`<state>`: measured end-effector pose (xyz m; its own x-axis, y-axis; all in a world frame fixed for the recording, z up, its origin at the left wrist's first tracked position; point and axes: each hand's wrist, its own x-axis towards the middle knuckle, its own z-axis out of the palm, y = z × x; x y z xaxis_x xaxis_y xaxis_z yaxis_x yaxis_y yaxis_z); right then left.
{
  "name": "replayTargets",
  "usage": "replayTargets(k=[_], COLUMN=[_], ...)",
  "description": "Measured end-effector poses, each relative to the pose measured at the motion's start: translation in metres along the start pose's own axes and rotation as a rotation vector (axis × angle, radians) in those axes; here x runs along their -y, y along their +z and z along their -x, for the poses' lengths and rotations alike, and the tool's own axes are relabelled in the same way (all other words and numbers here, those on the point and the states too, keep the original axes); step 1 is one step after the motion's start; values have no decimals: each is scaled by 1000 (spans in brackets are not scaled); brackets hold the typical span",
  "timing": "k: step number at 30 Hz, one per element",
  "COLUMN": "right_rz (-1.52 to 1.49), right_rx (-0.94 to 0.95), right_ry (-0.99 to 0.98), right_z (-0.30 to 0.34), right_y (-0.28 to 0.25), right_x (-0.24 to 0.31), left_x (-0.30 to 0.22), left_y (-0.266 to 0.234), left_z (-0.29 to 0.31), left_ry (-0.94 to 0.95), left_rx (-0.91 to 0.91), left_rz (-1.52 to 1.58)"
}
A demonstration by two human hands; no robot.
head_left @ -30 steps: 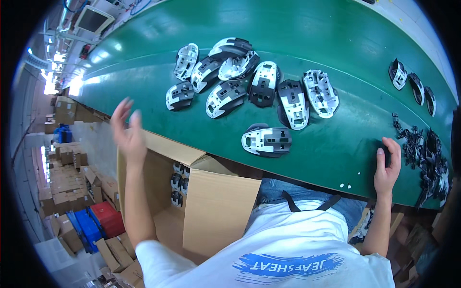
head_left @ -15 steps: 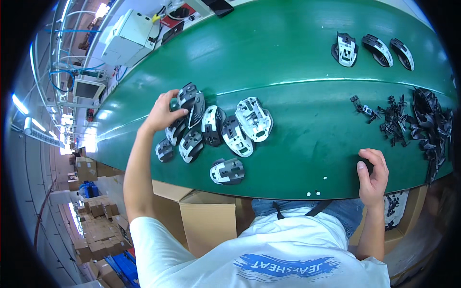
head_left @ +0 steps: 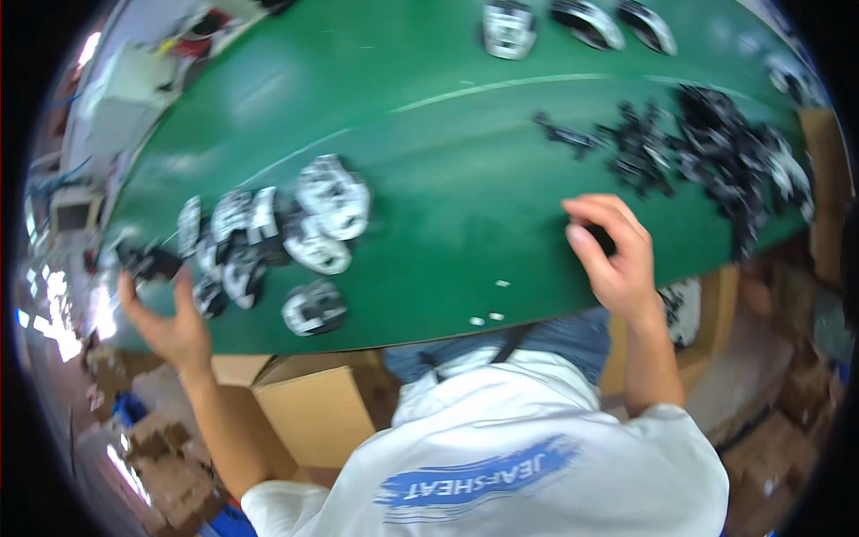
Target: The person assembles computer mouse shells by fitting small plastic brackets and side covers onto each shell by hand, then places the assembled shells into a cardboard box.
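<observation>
My left hand (head_left: 170, 327) is at the far left of the green table, thumb and fingers spread around the two ends of a dark mouse shell piece (head_left: 148, 261). Motion smears that piece, so its details are lost. Beside it lies a cluster of grey, black and white mouse shells (head_left: 242, 268), with a wide white one (head_left: 333, 197) at its right. A single grey-and-white shell (head_left: 314, 308) rests nearer the table edge. My right hand (head_left: 617, 259) hovers over the table's right part, fingers loosely curled, thumb apart from the forefinger, nothing visible between them.
Small black parts (head_left: 640, 148) and a heap of black plastic pieces (head_left: 725, 161) lie at the right. Three mouse shells (head_left: 508, 31) stand in a row at the back. Small white bits (head_left: 477, 320) sit near the front edge. An open cardboard box (head_left: 318, 403) is below the table.
My view has swung, shifting the table's contents leftward. My left hand has moved away from the cluster to its left side, with the dark shell piece. The right hand keeps its curled pose.
</observation>
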<state>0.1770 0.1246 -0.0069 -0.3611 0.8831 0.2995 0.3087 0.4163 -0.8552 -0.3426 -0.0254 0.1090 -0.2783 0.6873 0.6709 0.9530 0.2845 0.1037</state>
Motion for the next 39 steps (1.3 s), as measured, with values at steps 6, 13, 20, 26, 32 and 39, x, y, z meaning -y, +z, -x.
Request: replayTargets(k=[6,13,20,26,32,39], right_rz=[261,486,837,489,16,-65], right_rx=[-51,-95,-108,-48,171,137], right_ry=[154,-69,-208,-234,-254,-236], right_z=[1,-53,-88,-80,-58,-40], right_y=[-24,-27,2,2,-3,13], right_x=[-3,-10,-31,-14,43,75], left_x=[-126,-223,-255,-231,-245,-250], left_y=[0,34,-1,9,46,55], left_z=[41,93,103,95,74,74], left_ry=[-470,267,482,-155,-957,-944], left_rx=[1024,2044,2101,1864,1129,1152], left_rz=[1572,2088,2023,2024,2161,2220])
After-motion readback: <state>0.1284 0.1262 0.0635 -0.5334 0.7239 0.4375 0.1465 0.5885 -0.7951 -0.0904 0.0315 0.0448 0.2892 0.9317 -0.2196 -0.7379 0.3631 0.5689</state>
